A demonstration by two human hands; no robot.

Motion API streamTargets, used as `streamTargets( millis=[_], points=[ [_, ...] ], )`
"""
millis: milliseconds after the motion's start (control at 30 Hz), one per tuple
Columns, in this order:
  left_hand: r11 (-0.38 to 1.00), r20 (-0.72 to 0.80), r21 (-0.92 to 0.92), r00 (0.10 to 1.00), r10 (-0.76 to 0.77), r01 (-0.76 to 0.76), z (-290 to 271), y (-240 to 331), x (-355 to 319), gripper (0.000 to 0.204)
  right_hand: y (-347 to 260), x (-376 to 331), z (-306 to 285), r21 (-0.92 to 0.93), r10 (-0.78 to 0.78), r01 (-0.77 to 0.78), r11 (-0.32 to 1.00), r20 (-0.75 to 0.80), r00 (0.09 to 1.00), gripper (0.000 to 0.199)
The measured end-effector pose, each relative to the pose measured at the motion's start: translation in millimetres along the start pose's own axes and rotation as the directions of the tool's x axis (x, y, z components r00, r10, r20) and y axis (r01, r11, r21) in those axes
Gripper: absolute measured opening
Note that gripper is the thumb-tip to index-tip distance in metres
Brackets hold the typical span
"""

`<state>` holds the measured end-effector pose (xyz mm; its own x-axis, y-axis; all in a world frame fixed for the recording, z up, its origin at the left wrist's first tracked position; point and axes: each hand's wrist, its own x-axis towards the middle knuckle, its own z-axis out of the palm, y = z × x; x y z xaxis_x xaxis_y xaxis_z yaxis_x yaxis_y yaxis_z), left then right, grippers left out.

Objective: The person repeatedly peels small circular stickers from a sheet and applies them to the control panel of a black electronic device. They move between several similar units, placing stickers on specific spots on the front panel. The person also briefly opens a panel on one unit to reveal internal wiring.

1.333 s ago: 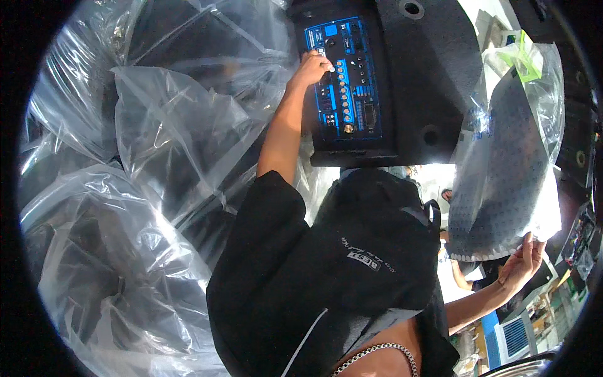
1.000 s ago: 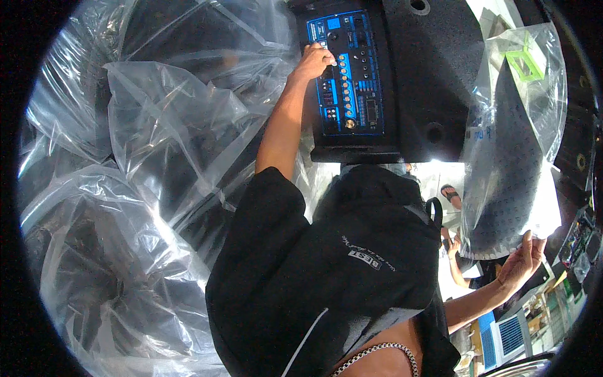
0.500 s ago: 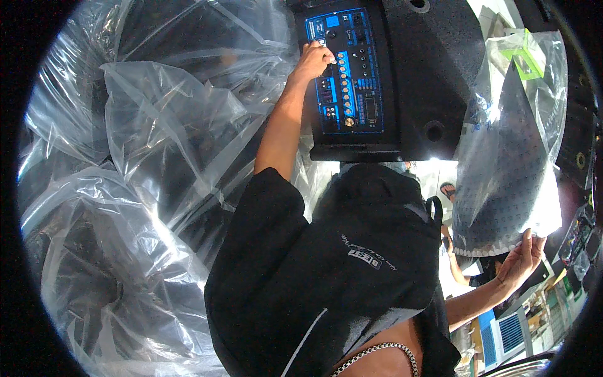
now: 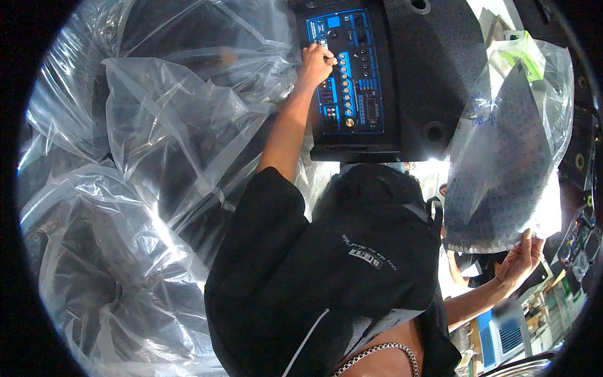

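Over the upper left of a blue-and-black control panel (image 4: 370,81) is my left hand (image 4: 317,63), with fingers drawn together. Its fingertips lie beside the top of a column of gold knobs (image 4: 347,97); whatever is between them is hidden. The panel is set in a black speaker cabinet (image 4: 433,75). Far to the right, my right hand (image 4: 522,259) pinches the lower edge of a clear plastic bag (image 4: 496,182). Dark, wedge-shaped material shows through the bag, along with a green-and-white box (image 4: 531,60) at its top.
Crumpled clear plastic sheeting (image 4: 176,138) covers dark bulky things on the left. A person's arm (image 4: 456,270) shows beyond my right forearm. Lower right stand a blue-framed unit with a grille (image 4: 487,342) and shelved goods (image 4: 556,314).
The bag's lower part has swung a little to the left, and its top has shifted slightly right. My left hand has moved only slightly at the panel; my right keeps its grip.
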<state>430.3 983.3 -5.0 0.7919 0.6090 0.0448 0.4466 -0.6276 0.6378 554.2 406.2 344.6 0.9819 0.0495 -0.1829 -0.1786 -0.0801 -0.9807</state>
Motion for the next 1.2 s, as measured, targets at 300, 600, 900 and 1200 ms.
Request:
streamTargets(
  millis=[300,600,900,1200],
  points=[
    [0.925,-0.046,-0.294,0.963,-0.267,0.243,5,-14,2,0.046,3,0,7,0.024,-0.031,0.033,0.999,-0.067,0.997,0.028],
    [0.934,-0.026,-0.303,0.978,-0.205,0.188,14,-51,-2,0.043,-11,-3,47,0.015,-0.042,0.044,0.999,-0.078,0.996,0.029],
    [0.713,-0.238,-0.691,0.896,-0.374,0.114,-36,117,6,0.030,-27,-20,50,0.029,-0.061,0.061,0.998,-0.017,0.998,0.018],
    [0.592,-0.455,-0.375,0.698,0.553,-0.713,-108,413,-25,0.038,0,18,21,0.085,-0.142,0.137,0.987,0.050,0.989,0.022]
  ],
)
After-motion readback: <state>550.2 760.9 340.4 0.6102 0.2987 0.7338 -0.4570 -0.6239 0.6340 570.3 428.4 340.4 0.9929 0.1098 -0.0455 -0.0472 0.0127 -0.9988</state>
